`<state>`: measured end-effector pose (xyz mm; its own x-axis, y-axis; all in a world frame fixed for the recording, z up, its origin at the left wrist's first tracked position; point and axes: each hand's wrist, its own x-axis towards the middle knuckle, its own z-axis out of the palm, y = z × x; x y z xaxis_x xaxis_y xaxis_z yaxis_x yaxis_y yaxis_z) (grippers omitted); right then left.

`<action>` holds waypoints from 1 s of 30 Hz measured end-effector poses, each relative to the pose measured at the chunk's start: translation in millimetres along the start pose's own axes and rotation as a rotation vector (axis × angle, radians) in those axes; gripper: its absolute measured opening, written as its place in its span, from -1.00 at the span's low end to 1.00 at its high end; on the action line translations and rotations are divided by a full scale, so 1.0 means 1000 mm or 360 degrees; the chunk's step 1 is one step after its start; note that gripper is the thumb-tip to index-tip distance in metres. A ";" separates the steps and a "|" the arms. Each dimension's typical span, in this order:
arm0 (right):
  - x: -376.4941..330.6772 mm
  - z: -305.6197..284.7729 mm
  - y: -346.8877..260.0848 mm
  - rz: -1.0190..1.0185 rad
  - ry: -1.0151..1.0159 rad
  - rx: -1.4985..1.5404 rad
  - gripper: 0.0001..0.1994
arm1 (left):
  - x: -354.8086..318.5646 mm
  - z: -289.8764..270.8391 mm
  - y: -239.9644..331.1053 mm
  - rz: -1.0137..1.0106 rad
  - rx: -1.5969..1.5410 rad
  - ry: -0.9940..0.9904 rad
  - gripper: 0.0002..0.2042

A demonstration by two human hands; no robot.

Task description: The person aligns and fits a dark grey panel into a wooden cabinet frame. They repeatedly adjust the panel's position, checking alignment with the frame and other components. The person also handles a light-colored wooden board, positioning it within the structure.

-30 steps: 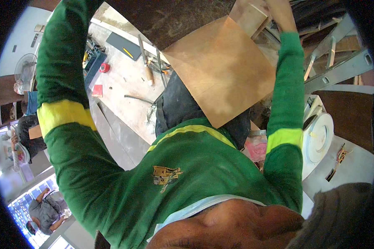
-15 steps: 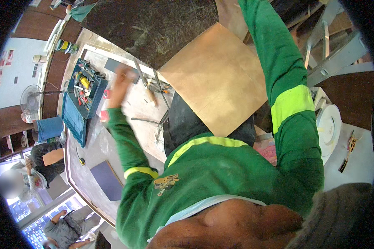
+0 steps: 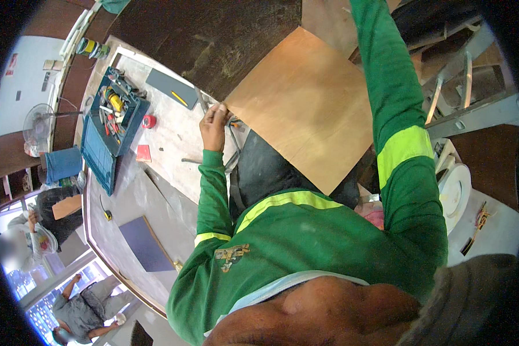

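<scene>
A square, thin tan sheet [image 3: 305, 109] lies at a slant across my lap, overlapping the edge of a large dark brown board [image 3: 213, 46]. At its left corner is my left hand [image 3: 213, 126], with fingers closed and the fingertips at that corner. Beside those fingers the grey blade of a hand tool [image 3: 200, 99] shows; its wooden handle is hidden. My right arm [image 3: 395, 104] stretches far forward along the sheet's right side, and its hand lies beyond the upper edge. Left of the blade, a yellow pencil [image 3: 179, 96] rests on a dark grey strip [image 3: 164, 86].
On the table to the left are an open blue toolbox [image 3: 101, 153] full of tools, a red tape measure [image 3: 149, 121], a red piece [image 3: 143, 153] and a blue-grey panel [image 3: 148, 244]. A metal ladder [image 3: 473, 112] leans at right. Two people are at far left.
My left hand has moved right, from the dark grey strip to the tan sheet's corner, uncovering the pencil. The sheet has turned slightly, its near corner shifting right.
</scene>
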<state>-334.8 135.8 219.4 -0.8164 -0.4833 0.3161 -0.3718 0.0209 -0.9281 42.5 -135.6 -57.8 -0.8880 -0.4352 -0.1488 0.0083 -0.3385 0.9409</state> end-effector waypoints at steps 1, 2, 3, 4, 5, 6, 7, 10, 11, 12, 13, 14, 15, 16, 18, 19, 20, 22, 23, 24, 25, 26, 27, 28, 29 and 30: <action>-0.008 -0.006 0.001 -0.0054 0.0048 -0.0005 -0.60 | 0.000 0.002 0.002 -0.0037 -0.0215 0.0040 -0.73; -0.017 -0.008 0.006 -0.0078 0.0095 0.0067 -0.60 | 0.002 -0.011 0.000 -0.0004 -0.0123 -0.0091 -0.73; -0.026 -0.010 0.014 -0.0103 0.0147 0.0130 -0.60 | 0.004 -0.013 0.001 0.0020 -0.0048 -0.0132 -0.73; -0.034 -0.011 0.019 -0.0127 0.0199 0.0192 -0.61 | 0.005 -0.013 0.001 0.0043 0.0027 -0.0173 -0.72; -0.043 -0.010 0.020 -0.0156 0.0276 0.0235 -0.62 | 0.004 -0.009 0.006 0.0063 0.0105 -0.0212 -0.72; -0.052 -0.010 0.020 -0.0183 0.0355 0.0278 -0.63 | -0.002 -0.004 0.010 0.0099 0.0081 -0.0214 -0.73; -0.064 -0.018 0.021 -0.0210 0.0471 0.0302 -0.64 | -0.006 0.013 0.021 0.0125 0.0060 -0.0256 -0.75; -0.068 -0.008 0.009 -0.0348 0.0567 0.0253 -0.65 | -0.009 0.010 0.030 0.0211 0.0391 -0.0349 -0.82; -0.070 0.002 -0.002 -0.0388 0.0600 0.0249 -0.65 | -0.009 0.003 0.028 0.0228 0.0563 -0.0385 -0.84; -0.070 0.003 -0.011 -0.0425 0.0601 0.0156 -0.65 | -0.007 0.005 0.030 0.0226 0.0595 -0.0320 -0.91; -0.066 0.004 -0.021 -0.0465 0.0597 0.0062 -0.65 | -0.006 0.007 0.029 0.0353 0.0720 -0.0252 -0.91; -0.065 0.005 -0.028 -0.0505 0.0591 -0.0032 -0.64 | -0.006 0.009 0.026 0.0480 0.0844 -0.0181 -0.90; -0.064 0.009 -0.036 -0.0512 0.0575 -0.0059 -0.64 | -0.005 0.010 0.021 0.0618 0.0966 -0.0093 -0.88; -0.064 0.013 -0.043 -0.0520 0.0558 -0.0085 -0.64 | -0.005 0.009 0.010 0.0660 0.0865 0.0002 -0.84; -0.059 0.016 -0.043 -0.0569 0.0550 -0.0013 -0.63 | -0.012 0.024 0.008 0.0715 0.0917 0.0147 -0.82; -0.061 0.015 -0.034 -0.0609 0.0562 0.0078 -0.63 | -0.014 0.028 0.009 0.0697 0.0946 0.0206 -0.81; -0.061 0.014 -0.025 -0.0649 0.0570 0.0171 -0.62 | -0.015 0.028 0.011 0.0670 0.1036 0.0211 -0.84; -0.053 0.009 0.001 -0.0556 0.0588 0.0173 -0.63 | -0.014 0.031 0.014 0.0666 0.0960 0.0169 -0.85; -0.045 0.004 0.014 -0.0506 0.0598 0.0175 -0.63 | -0.014 0.032 0.017 0.0661 0.0925 0.0145 -0.85; -0.028 -0.004 0.032 -0.0439 0.0522 0.0132 -0.59 | -0.014 0.033 0.021 0.0636 0.1075 0.0150 -0.85; -0.006 -0.003 0.062 -0.0590 0.0704 -0.0128 -0.59 | -0.019 0.040 0.028 0.0625 0.1183 0.0184 -0.84; 0.018 0.000 0.096 -0.0749 0.0891 -0.0412 -0.58 | -0.020 0.054 0.038 0.0630 0.1274 0.0204 -0.84; 0.033 0.008 0.114 -0.0900 0.1055 -0.0683 -0.57 | -0.021 0.060 0.044 0.0626 0.1374 0.0248 -0.83; 0.026 0.033 0.097 -0.0436 0.0641 -0.0357 -0.55 | -0.026 0.049 0.037 0.0617 0.1315 0.0304 -0.80; 0.010 0.045 0.076 0.0018 0.0242 -0.0073 -0.53 | -0.028 0.046 0.033 0.0601 0.1322 0.0308 -0.80; 0.009 0.039 0.082 0.0186 0.0087 -0.0244 -0.54 | -0.026 0.048 0.034 0.0582 0.1336 0.0287 -0.80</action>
<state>-355.6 99.1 139.1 -0.8792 -0.4216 0.2219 -0.3323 0.2091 -0.9197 44.3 -95.8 -7.8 -0.8105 -0.5424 0.2213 -0.1241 0.5282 0.8400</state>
